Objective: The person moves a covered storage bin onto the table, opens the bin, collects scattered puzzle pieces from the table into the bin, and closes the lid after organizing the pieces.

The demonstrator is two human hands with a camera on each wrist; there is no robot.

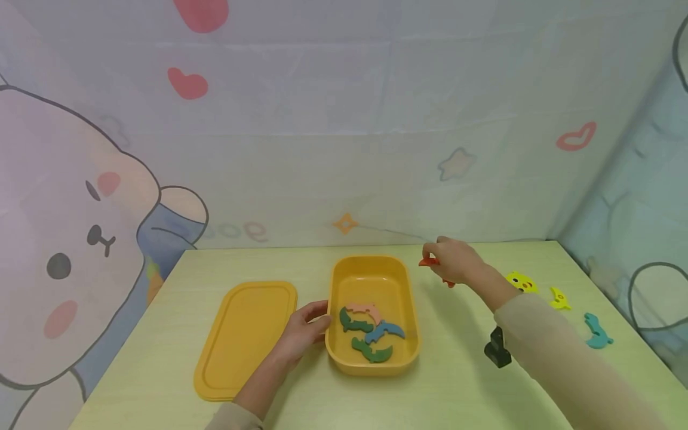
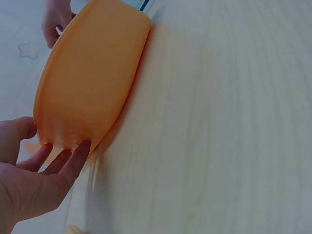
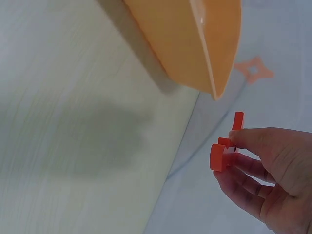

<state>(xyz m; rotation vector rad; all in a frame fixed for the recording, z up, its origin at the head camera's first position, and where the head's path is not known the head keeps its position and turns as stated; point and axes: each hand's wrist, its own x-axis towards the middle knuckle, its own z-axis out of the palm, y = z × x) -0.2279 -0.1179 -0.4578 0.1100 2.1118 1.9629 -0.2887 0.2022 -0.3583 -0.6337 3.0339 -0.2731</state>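
A yellow-orange plastic box (image 1: pixel 372 368) stands on the table with several animal-shaped pieces inside: two green ones (image 1: pixel 371 351), a pink one (image 1: pixel 365 309) and a blue one (image 1: pixel 384 330). My left hand (image 1: pixel 305 329) rests against the box's left side. In the left wrist view its fingertips (image 2: pixel 84 146) touch the outer wall, with the thumb at the rim. Right of the box's far end, my right hand (image 1: pixel 454 260) is raised and pinches a red animal-shaped piece (image 3: pixel 218 157) between thumb and fingers. Part of that piece is hidden by the hand.
A flat yellow-orange lid (image 1: pixel 244 340) lies left of the box. On the right lie a yellow animal-face piece (image 1: pixel 521 282), a yellow curved piece (image 1: pixel 560 298), a teal piece (image 1: pixel 598 331) and a black piece (image 1: pixel 497 349), partly behind the right sleeve. A printed curtain (image 1: pixel 344 119) hangs behind the table.
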